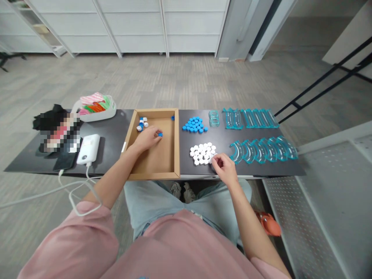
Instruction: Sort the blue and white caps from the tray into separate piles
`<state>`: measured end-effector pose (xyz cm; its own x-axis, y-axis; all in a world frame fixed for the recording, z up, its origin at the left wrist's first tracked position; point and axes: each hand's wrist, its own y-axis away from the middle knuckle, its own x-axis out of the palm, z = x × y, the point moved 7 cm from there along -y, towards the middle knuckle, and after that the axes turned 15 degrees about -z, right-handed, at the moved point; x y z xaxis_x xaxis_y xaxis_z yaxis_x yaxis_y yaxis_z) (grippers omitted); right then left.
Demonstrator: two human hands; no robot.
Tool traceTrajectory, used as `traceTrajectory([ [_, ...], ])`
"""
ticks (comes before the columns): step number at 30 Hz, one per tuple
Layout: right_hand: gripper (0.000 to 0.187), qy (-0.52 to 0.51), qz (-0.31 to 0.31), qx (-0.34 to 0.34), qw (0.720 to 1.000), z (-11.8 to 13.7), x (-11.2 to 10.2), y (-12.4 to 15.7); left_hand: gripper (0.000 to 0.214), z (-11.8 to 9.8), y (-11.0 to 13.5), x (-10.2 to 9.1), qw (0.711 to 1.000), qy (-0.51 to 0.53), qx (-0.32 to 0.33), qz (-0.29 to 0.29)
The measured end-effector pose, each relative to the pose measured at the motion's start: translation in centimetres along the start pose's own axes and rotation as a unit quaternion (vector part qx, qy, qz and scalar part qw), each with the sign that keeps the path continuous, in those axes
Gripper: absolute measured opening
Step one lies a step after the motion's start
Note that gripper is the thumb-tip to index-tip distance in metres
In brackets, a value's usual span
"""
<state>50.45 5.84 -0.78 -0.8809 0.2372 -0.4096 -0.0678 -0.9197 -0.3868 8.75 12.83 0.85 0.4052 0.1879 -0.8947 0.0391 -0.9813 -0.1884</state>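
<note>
My left hand (147,138) rests inside a shallow cardboard tray (176,143), its fingertips pinching a small blue hexagonal piece (160,134). A little cluster of white and blue pieces (142,123) lies in the tray's far left corner, and one blue piece (172,117) sits at its far right. My right hand (223,166) is curled at the near right edge of a patch of white hexagonal pieces (202,153), fingers pinched on one of them. Beyond that lies a patch of blue hexagonal pieces (195,124).
Clear teal straight track pieces (250,118) and curved ones (263,150) line the black table's (116,131) right part. On the left are a white power bank (88,148) with cable, a phone, dark cloth and a white basket (95,106).
</note>
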Motion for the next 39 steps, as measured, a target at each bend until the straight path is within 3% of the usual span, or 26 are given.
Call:
traceTrajectory([
  [4, 0.02, 0.006, 0.003, -0.004, 1.0, 0.1, 0.0, 0.0, 0.029, -2.2, -1.5, -2.3, 0.997, 0.017, 0.013, -0.075],
  [7, 0.021, 0.012, 0.001, -0.001, 1.0, 0.0, 0.0, 0.0, 0.031, -6.3, -3.3, -2.5, 0.993, 0.044, 0.055, -0.1],
  [12, 0.02, 0.016, 0.004, 0.002, 1.0, -0.5, 0.2, 0.1, 0.035, -14.4, -7.6, 1.6, 0.989, 0.082, 0.11, -0.049],
  [16, 0.018, 0.012, 0.012, -0.012, 1.0, -0.6, 0.4, 0.3, 0.035, -18.1, -10.7, 5.8, 0.992, 0.057, 0.111, -0.008],
  [21, 0.016, 0.016, 0.026, -0.023, 0.999, -0.6, 0.8, 0.4, 0.031, -19.1, -12.8, 9.5, 0.994, 0.025, 0.104, 0.002],
  [27, 0.015, 0.014, 0.039, -0.019, 0.999, -0.5, 1.0, 0.5, 0.029, -18.6, -13.6, 11.9, 0.996, -0.011, 0.092, -0.004],
  [31, 0.014, 0.008, 0.043, -0.027, 0.999, -0.3, 1.0, 0.5, 0.037, -18.5, -13.3, 12.2, 0.997, -0.019, 0.079, 0.0],
  [35, 0.015, 0.002, 0.036, -0.035, 0.999, -0.2, 1.0, 0.5, 0.048, -19.4, -12.4, 11.7, 0.991, 0.005, 0.131, -0.002],
  [39, 0.013, 0.007, 0.037, -0.027, 0.999, -0.3, 1.0, 0.4, 0.044, -19.5, -11.8, 11.4, 0.988, -0.004, 0.153, 0.004],
])
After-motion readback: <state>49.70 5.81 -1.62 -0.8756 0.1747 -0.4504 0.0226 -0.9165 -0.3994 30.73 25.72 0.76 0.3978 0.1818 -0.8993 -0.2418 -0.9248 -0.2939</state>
